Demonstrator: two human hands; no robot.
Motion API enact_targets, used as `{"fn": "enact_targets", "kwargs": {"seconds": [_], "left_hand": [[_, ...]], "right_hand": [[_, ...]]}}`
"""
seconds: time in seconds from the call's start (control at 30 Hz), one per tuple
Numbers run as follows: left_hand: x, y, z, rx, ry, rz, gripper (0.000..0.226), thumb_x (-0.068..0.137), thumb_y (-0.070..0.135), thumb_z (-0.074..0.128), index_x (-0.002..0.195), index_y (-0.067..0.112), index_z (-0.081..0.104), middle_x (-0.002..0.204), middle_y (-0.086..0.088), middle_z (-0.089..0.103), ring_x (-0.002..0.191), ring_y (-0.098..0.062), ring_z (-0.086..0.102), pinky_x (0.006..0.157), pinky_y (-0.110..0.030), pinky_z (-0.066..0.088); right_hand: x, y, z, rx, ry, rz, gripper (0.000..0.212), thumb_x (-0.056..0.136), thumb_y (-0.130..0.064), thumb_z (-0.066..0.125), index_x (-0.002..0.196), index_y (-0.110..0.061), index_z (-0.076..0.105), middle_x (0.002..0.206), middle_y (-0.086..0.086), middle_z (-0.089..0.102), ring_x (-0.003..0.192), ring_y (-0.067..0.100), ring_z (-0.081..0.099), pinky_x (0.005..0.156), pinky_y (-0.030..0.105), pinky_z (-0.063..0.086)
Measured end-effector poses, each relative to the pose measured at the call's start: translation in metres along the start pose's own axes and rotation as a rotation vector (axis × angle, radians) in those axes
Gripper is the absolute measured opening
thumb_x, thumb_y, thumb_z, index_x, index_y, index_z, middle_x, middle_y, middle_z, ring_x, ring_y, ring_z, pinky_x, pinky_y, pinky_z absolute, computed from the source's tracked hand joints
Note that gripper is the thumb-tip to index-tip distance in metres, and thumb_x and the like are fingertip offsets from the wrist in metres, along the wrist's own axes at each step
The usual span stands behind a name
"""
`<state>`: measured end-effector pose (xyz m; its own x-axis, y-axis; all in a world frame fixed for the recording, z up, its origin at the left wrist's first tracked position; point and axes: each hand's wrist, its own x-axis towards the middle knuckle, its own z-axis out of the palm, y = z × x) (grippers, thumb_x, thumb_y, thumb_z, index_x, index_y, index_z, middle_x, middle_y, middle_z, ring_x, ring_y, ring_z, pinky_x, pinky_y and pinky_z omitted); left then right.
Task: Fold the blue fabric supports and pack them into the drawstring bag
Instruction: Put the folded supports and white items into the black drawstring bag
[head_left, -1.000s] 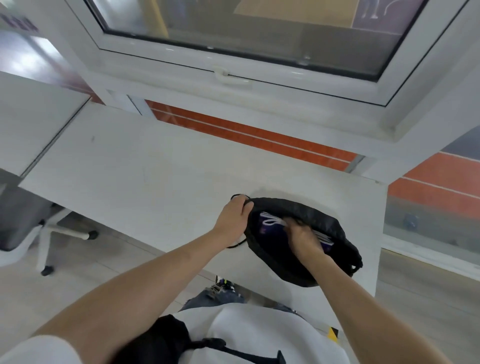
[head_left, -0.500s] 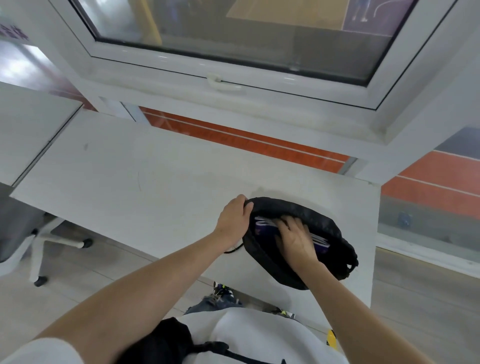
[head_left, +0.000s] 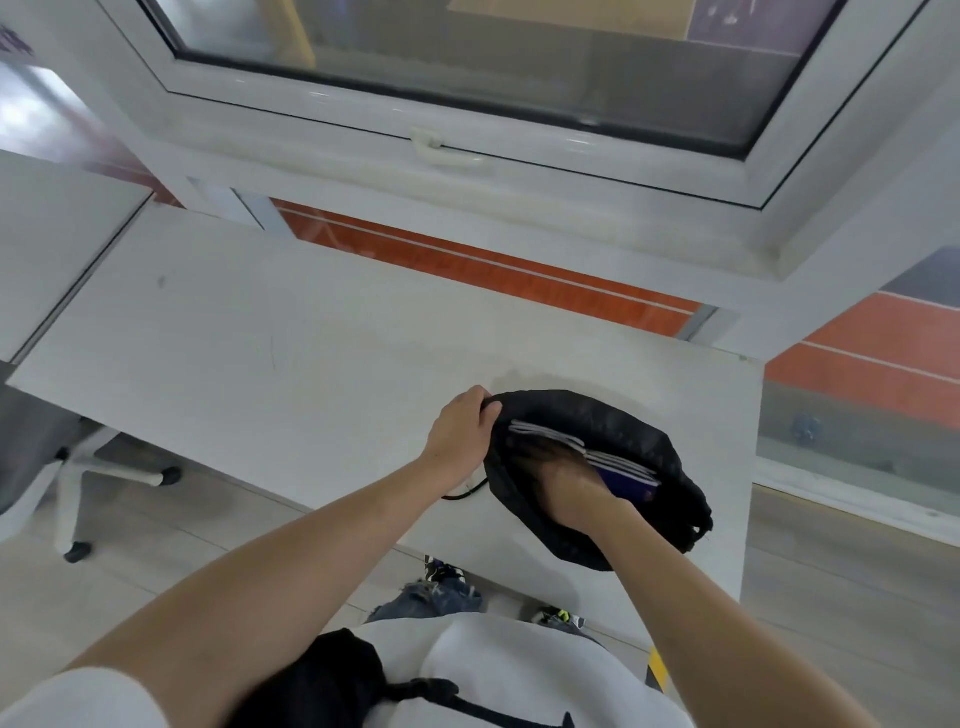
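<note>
Left hand (head_left: 460, 428) grips bag (head_left: 613, 421) rim on surface (head_left: 260, 332), right hand (head_left: 566, 480) presses folded supports (head_left: 626, 480) inside w/ grip unclear; rim slip could spill them.

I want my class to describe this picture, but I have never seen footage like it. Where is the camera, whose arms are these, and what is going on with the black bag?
The camera sits on a person's head and looks down, so the two bare arms are their own. No machine is involved. A black drawstring bag lies open on a white table below a window. The left hand grips the bag's rim, holding the mouth open. The right hand reaches inside, pressing down the folded blue fabric supports with their white edges. Whether its fingers grip them is hidden.
</note>
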<state>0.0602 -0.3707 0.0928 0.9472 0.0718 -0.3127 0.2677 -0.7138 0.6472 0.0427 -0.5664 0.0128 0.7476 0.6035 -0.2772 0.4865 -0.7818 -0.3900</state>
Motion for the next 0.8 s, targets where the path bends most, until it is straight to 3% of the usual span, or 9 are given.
{"fn": "enact_targets", "kwargs": {"seconds": [0.13, 0.2, 0.33, 0.4, 0.47, 0.57, 0.67, 0.73, 0.8], "left_hand": [[0.006, 0.000, 0.001, -0.028, -0.003, -0.010, 0.022, 0.106, 0.034, 0.041, 0.100, 0.018, 0.055, 0.095, 0.004, 0.063, 0.087, -0.018, 0.060, 0.072, -0.036, 0.049], [0.008, 0.001, 0.003, -0.041, -0.001, -0.017, 0.021, 0.106, 0.035, 0.040, 0.099, 0.020, 0.054, 0.094, 0.004, 0.063, 0.086, -0.019, 0.060, 0.069, -0.034, 0.047], [0.007, 0.002, 0.007, -0.065, 0.009, -0.050, 0.019, 0.106, 0.038, 0.042, 0.104, 0.021, 0.049, 0.091, 0.003, 0.063, 0.081, -0.018, 0.062, 0.062, -0.031, 0.043], [0.007, 0.001, 0.009, -0.020, -0.012, -0.076, 0.023, 0.106, 0.040, 0.041, 0.105, 0.019, 0.048, 0.090, 0.002, 0.063, 0.079, -0.018, 0.062, 0.060, -0.031, 0.041], [0.007, 0.000, 0.010, 0.044, -0.057, -0.108, 0.030, 0.107, 0.044, 0.037, 0.105, 0.017, 0.051, 0.090, 0.000, 0.064, 0.080, -0.020, 0.062, 0.062, -0.034, 0.042], [0.009, -0.001, 0.008, 0.087, -0.096, -0.093, 0.038, 0.107, 0.045, 0.032, 0.097, 0.016, 0.056, 0.088, -0.002, 0.066, 0.082, -0.025, 0.063, 0.070, -0.039, 0.049], [0.012, 0.002, 0.003, 0.026, -0.099, -0.111, 0.043, 0.106, 0.048, 0.032, 0.089, 0.014, 0.053, 0.084, -0.007, 0.066, 0.077, -0.028, 0.065, 0.067, -0.041, 0.051], [0.014, 0.006, -0.001, -0.002, -0.107, -0.103, 0.045, 0.106, 0.050, 0.031, 0.090, 0.015, 0.055, 0.085, -0.007, 0.067, 0.078, -0.027, 0.066, 0.071, -0.043, 0.053], [0.017, 0.014, -0.008, -0.021, -0.110, -0.084, 0.046, 0.106, 0.049, 0.031, 0.090, 0.015, 0.057, 0.086, -0.005, 0.067, 0.079, -0.024, 0.066, 0.071, -0.040, 0.052]], "right_hand": [[-0.024, -0.001, -0.015, 0.227, 0.184, 0.084, 0.043, 0.101, -0.021, 0.050, 0.143, -0.029, 0.056, 0.144, -0.004, 0.060, 0.131, 0.023, 0.055, 0.108, 0.041, 0.048], [-0.045, -0.001, -0.025, 0.254, 0.359, 0.113, 0.034, 0.102, -0.017, 0.054, 0.134, -0.022, 0.063, 0.131, -0.002, 0.066, 0.118, 0.022, 0.061, 0.098, 0.040, 0.053], [-0.095, 0.013, -0.044, 0.221, 0.768, 0.243, 0.017, 0.097, -0.003, 0.064, 0.111, -0.009, 0.071, 0.104, 0.000, 0.072, 0.096, 0.020, 0.065, 0.082, 0.035, 0.056], [-0.118, 0.026, -0.049, 0.223, 0.850, 0.383, 0.014, 0.096, -0.003, 0.065, 0.108, -0.008, 0.070, 0.102, 0.001, 0.071, 0.095, 0.021, 0.063, 0.081, 0.038, 0.055], [-0.134, 0.040, -0.049, 0.267, 0.813, 0.535, 0.017, 0.097, -0.012, 0.066, 0.114, -0.011, 0.066, 0.109, 0.000, 0.067, 0.104, 0.020, 0.059, 0.089, 0.041, 0.053], [-0.146, 0.064, -0.038, 0.437, 0.525, 0.779, 0.038, 0.096, -0.043, 0.066, 0.127, -0.022, 0.056, 0.117, -0.006, 0.062, 0.107, 0.016, 0.059, 0.094, 0.040, 0.053], [-0.145, 0.068, -0.036, 0.511, 0.276, 0.879, 0.022, 0.098, -0.049, 0.056, 0.093, -0.027, 0.057, 0.085, -0.003, 0.066, 0.079, 0.024, 0.065, 0.072, 0.044, 0.058], [-0.142, 0.064, -0.041, 0.526, 0.344, 0.857, 0.032, 0.103, -0.038, 0.051, 0.075, -0.023, 0.051, 0.071, 0.000, 0.061, 0.070, 0.030, 0.060, 0.065, 0.046, 0.055], [-0.140, 0.058, -0.056, 0.587, 0.466, 0.839, 0.038, 0.104, -0.035, 0.051, 0.071, -0.017, 0.050, 0.066, 0.002, 0.060, 0.066, 0.032, 0.058, 0.062, 0.045, 0.050]]}}
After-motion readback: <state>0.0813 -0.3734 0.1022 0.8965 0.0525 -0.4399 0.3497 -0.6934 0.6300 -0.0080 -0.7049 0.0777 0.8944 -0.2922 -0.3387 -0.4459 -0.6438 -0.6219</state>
